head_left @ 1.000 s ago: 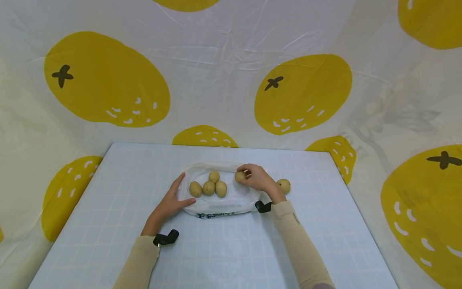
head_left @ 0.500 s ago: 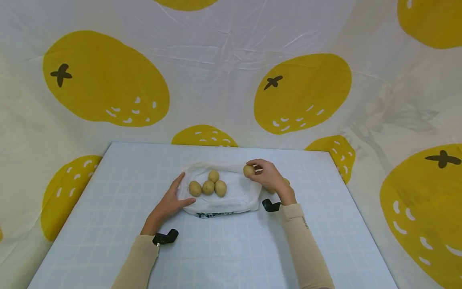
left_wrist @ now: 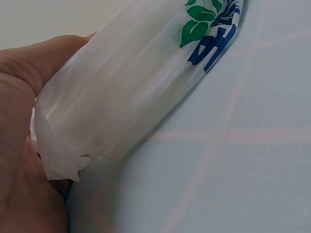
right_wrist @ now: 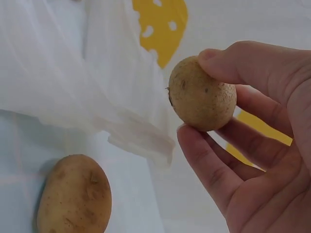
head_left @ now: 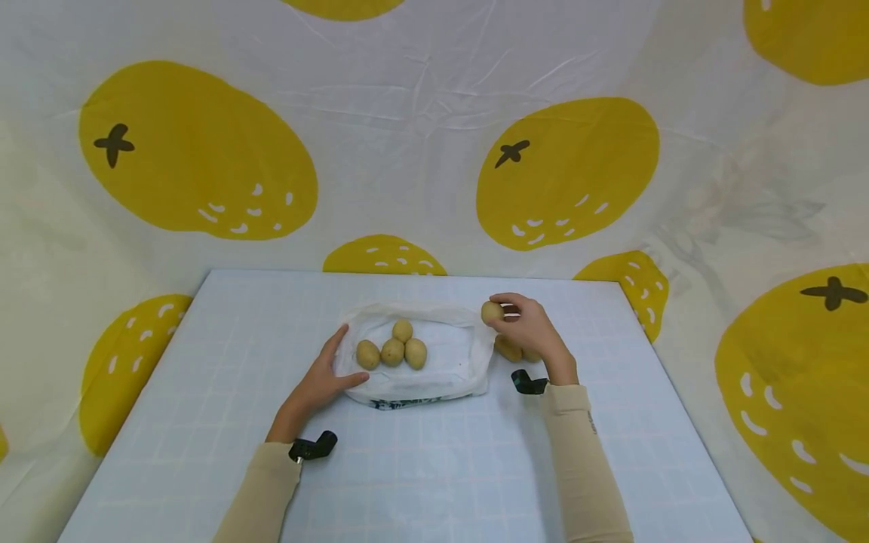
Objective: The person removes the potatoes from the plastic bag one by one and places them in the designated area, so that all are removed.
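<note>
A white plastic bag [head_left: 441,383] lies spread wide on the table, with several small potatoes [head_left: 392,353] inside its left half. My left hand [head_left: 324,377] rests against the bag's left end, thumb on the front rim and fingers spread along the back. The bag's wall [left_wrist: 112,92] hides part of that hand in the left wrist view. Beyond the bag's right end, my right hand [head_left: 529,326] pinches one potato [right_wrist: 201,94] between thumb and fingertips, above the table. Below that hand, potatoes [head_left: 508,349] sit on the table, partly hidden by it.
A pale checked cloth covers the table [head_left: 407,475]. Behind it hangs a white curtain [head_left: 400,166] printed with big yellow fruit. A single potato [right_wrist: 75,194] stands close to the bag's right edge in the right wrist view.
My right hand has carried the potato from over the bag's right part, up and right past its rim. Its arm now covers more of the outside potatoes. The left hand stays put.
</note>
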`<state>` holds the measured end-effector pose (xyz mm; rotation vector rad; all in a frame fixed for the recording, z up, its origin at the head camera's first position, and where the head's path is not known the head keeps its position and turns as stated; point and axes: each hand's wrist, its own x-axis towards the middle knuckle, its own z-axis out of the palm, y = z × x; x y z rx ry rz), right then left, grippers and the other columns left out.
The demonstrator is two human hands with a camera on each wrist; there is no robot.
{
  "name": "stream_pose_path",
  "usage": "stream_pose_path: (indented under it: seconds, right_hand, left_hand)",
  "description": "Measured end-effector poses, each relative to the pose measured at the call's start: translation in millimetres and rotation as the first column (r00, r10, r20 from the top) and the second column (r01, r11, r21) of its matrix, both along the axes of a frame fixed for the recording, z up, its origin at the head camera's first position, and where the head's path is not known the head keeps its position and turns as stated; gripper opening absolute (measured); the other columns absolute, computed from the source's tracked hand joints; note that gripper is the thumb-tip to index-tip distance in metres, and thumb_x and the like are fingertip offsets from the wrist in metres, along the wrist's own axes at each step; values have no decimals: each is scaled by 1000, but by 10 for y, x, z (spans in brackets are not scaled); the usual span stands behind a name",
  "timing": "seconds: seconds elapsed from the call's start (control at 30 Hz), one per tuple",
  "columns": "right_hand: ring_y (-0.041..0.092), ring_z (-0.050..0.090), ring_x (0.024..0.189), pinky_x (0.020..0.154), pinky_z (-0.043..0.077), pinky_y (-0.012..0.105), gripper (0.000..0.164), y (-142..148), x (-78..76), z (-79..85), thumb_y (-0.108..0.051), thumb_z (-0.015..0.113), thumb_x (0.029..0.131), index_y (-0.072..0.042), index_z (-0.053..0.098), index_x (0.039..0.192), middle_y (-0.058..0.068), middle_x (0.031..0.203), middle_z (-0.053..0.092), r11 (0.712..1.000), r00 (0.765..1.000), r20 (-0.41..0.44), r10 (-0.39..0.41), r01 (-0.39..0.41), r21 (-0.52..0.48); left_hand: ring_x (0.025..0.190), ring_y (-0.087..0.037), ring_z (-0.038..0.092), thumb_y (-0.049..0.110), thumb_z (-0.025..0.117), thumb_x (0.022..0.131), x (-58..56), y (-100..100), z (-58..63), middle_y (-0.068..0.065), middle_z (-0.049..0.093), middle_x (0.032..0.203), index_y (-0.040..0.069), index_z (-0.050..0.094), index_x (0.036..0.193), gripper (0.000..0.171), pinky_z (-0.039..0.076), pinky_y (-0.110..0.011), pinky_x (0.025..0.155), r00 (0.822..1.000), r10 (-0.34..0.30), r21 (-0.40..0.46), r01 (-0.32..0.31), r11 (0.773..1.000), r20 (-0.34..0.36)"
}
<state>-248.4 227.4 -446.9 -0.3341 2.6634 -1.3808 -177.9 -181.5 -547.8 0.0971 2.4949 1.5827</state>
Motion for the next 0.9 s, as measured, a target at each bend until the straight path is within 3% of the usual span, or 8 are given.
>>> stream_pose_path:
  seconds: [0.43, 0.9]
  right_hand:
    - [41, 63, 124, 97, 58, 51, 50, 307, 21, -18, -25, 75, 94, -10, 62, 139, 16, 142, 61, 997, 997, -3, -71, 72, 22]
    - [43, 62, 126, 102, 55, 55, 53, 649, 46, -144, -30, 75, 95, -7, 61, 140, 20, 144, 60, 991, 992, -20, -125, 126, 39]
  left_hand:
    - [160, -40, 6, 30, 85, 86, -1, 9, -12, -14, 6, 174, 17, 8, 167, 113, 11, -64, 127, 1000, -3, 17, 3, 1000, 3]
    - [160, -41, 7, 31, 85, 86, 2, 4, -9, -15, 6, 174, 18, 7, 167, 113, 12, -64, 126, 1000, 0, 5, 0, 1000, -2]
